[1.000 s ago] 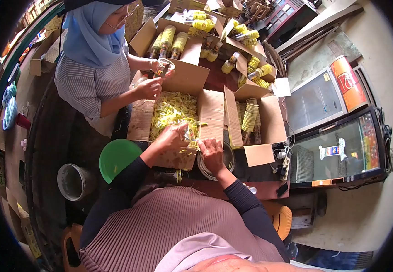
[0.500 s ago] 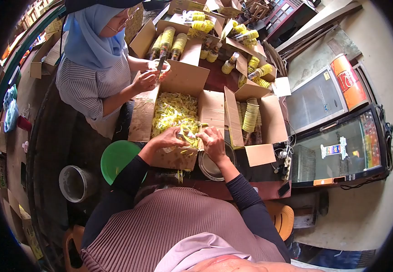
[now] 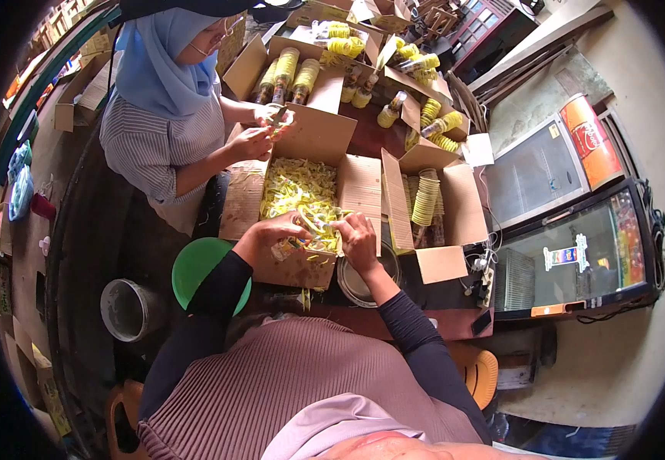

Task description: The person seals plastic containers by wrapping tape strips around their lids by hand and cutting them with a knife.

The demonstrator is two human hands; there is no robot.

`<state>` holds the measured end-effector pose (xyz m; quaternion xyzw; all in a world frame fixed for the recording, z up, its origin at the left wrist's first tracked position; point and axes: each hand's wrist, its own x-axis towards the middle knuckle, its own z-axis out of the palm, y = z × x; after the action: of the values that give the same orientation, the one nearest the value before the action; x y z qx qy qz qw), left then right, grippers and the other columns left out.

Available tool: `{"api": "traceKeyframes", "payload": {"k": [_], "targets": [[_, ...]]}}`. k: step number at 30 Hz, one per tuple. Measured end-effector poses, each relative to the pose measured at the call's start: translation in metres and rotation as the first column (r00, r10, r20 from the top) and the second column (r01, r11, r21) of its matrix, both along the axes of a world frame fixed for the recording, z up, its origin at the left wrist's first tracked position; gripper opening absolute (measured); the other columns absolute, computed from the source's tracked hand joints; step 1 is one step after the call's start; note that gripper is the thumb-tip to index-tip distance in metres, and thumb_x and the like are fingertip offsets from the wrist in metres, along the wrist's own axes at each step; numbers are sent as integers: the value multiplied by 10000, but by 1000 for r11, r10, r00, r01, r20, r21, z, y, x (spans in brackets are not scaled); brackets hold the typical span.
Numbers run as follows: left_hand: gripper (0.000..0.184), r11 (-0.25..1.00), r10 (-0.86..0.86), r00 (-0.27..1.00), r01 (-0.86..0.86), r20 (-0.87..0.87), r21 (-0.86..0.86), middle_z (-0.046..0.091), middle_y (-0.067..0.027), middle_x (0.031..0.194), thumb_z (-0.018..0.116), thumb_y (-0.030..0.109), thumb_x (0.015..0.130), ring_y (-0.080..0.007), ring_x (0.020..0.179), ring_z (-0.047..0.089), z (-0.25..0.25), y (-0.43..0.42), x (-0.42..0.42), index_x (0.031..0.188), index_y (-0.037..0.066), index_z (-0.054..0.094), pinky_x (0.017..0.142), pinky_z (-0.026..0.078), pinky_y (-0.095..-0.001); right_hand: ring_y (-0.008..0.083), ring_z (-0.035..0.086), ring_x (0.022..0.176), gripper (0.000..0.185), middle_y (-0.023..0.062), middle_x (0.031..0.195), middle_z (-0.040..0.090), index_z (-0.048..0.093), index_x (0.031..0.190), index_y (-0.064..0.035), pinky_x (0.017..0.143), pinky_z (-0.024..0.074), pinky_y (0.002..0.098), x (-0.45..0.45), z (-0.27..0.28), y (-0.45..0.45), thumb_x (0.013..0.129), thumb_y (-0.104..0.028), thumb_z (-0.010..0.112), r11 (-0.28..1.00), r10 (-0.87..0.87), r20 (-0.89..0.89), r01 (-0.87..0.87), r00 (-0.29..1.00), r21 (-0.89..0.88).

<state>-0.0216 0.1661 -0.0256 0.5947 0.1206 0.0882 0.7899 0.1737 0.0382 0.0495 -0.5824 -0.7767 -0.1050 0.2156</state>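
Note:
My left hand (image 3: 280, 228) is closed around a plastic cup (image 3: 283, 249) with coloured print, held over the near edge of an open cardboard box (image 3: 296, 270). Much of the cup is hidden by my fingers. My right hand (image 3: 358, 239) is closed at the box's near right corner, its fingertips pinched on a thin yellow strip by the cup; the strip's end is hidden. Loose yellow and white strips (image 3: 298, 184) fill the box below both hands.
Across the box, a co-worker's hands (image 3: 263, 132) hold a small cup-like item and a blade-like tool. Cartons hold stacked yellow-banded cups (image 3: 426, 198). A green basin (image 3: 194, 264) and a grey bucket (image 3: 125, 310) stand left; a round metal container (image 3: 357, 287) sits beside my right forearm.
My left hand has tilted and shifted slightly left, exposing the cup's printed side. My right hand stays nearly in place. The co-worker's hands have lowered a little.

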Motion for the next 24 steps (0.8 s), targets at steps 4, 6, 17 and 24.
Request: {"api": "traceKeyframes", "payload": {"k": [4, 6, 17, 24], "targets": [[468, 983, 103, 993, -92, -58, 159, 629, -75, 923, 718, 234, 740, -149, 842, 580, -5, -4, 6, 1095, -21, 549, 765, 465, -275, 228, 565, 895, 229, 46, 902, 618, 678, 932, -115, 773, 445, 370, 3, -4, 3, 740, -42, 577, 997, 35, -9, -35, 999, -63], [590, 896, 242, 970, -211, -33, 391, 625, -112, 962, 741, 325, 740, -199, 892, 573, -26, -7, 14, 1137, -46, 513, 802, 462, -313, 228, 567, 899, 239, 47, 917, 625, 683, 933, -122, 781, 448, 371, 7, -6, 4, 739, -34, 576, 996, 64, 35, -62, 997, -57], [476, 843, 258, 962, -177, -94, 508, 569, -94, 949, 687, 371, 811, -163, 862, 516, 35, -21, 5, 1094, 20, 534, 765, 434, -317, 209, 561, 903, 284, 42, 941, 616, 681, 1013, -150, 799, 441, 375, 8, -9, 5, 769, -84, 553, 995, 85, 108, -78, 990, -65], [567, 973, 190, 967, -163, -172, 161, 532, -79, 981, 674, 447, 792, -170, 898, 500, 19, -10, 3, 1134, 22, 520, 761, 438, -318, 231, 543, 885, 344, 52, 891, 581, 666, 1030, -112, 766, 425, 378, -8, -15, 0, 713, -17, 573, 999, 27, 124, -33, 992, 41]]}}
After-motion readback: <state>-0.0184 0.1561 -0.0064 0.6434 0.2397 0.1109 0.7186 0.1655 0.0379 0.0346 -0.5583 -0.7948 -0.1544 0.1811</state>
